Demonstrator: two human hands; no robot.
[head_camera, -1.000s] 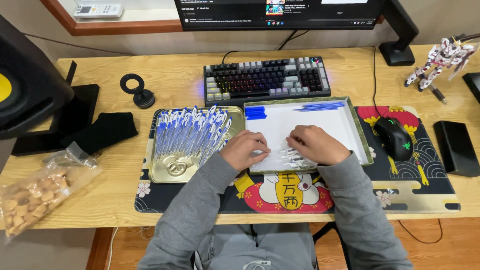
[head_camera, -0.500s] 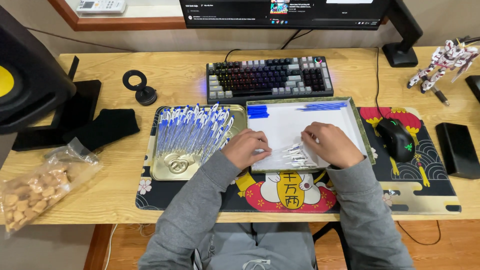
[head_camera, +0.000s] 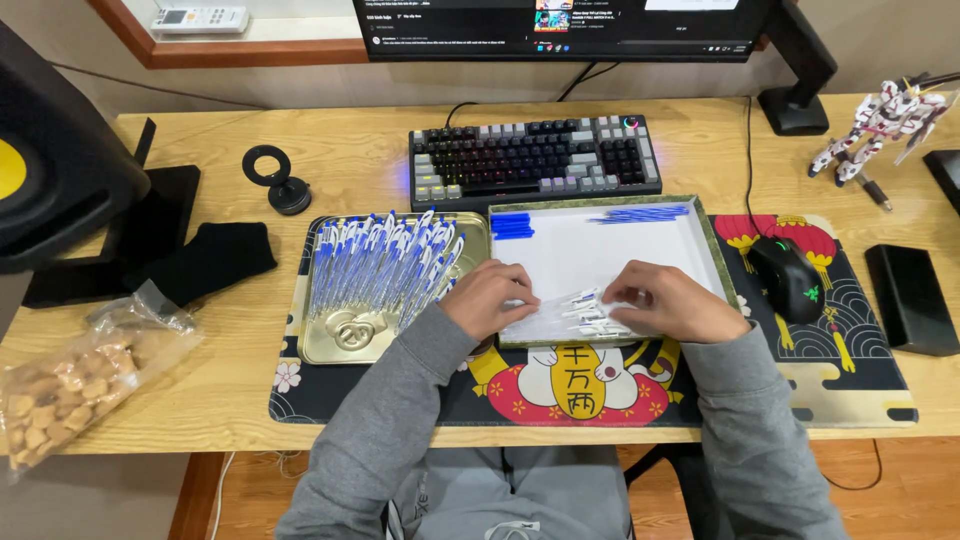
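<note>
Both grips curl onto a small cluster of clear pen barrels (head_camera: 590, 312) at the front edge of the white tray (head_camera: 620, 250): left hand (head_camera: 492, 298) and right hand (head_camera: 668, 302) pinching them. Blue-capped pens (head_camera: 385, 265) fill the gold tray (head_camera: 345, 335) beside it, near the keyboard (head_camera: 535, 158).

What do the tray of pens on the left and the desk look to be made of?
The pen tray looks like thin metal with a shiny gold finish: it mirrors light and has an embossed base. The desk looks like pale wood, grain lines visible, though it may be veneer.
</note>
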